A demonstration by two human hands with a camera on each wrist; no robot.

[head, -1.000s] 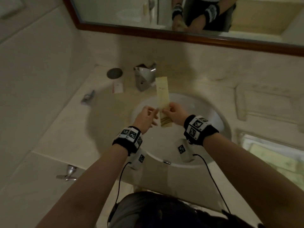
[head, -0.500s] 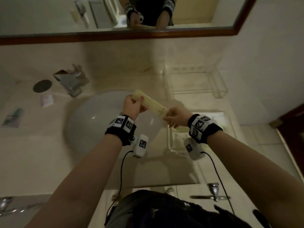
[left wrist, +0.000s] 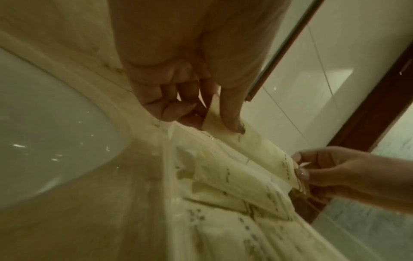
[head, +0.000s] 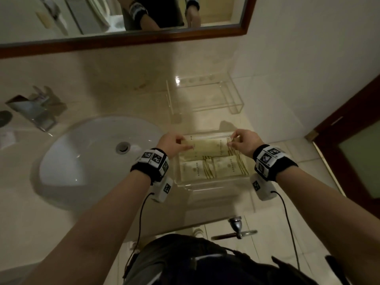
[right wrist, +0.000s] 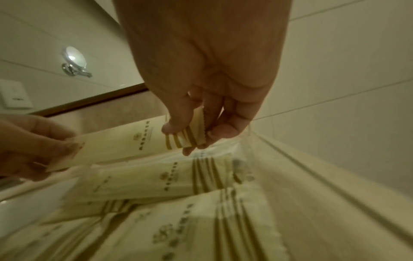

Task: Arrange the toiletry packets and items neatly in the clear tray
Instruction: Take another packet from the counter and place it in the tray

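Observation:
A long cream toiletry packet point(head: 207, 148) with gold stripes at one end is stretched level between my two hands, just above the clear tray point(head: 205, 185). My left hand point(head: 178, 144) pinches its plain end point(left wrist: 223, 123). My right hand point(head: 233, 141) pinches its striped end point(right wrist: 190, 136). Below it, several more cream packets point(head: 213, 167) lie flat in the tray, their gold stripes pointing right point(right wrist: 201, 176). The tray sits on the counter to the right of the basin.
The white basin point(head: 92, 157) with its drain lies left of the tray, with the chrome tap point(head: 35, 108) behind it. A taller clear acrylic stand point(head: 203, 93) is behind the tray against the wall. A dark door frame point(head: 349, 140) is at the right.
My view swung right from the basin to the tray. The packet, upright over the basin a second ago, now lies level over the tray, held at both ends.

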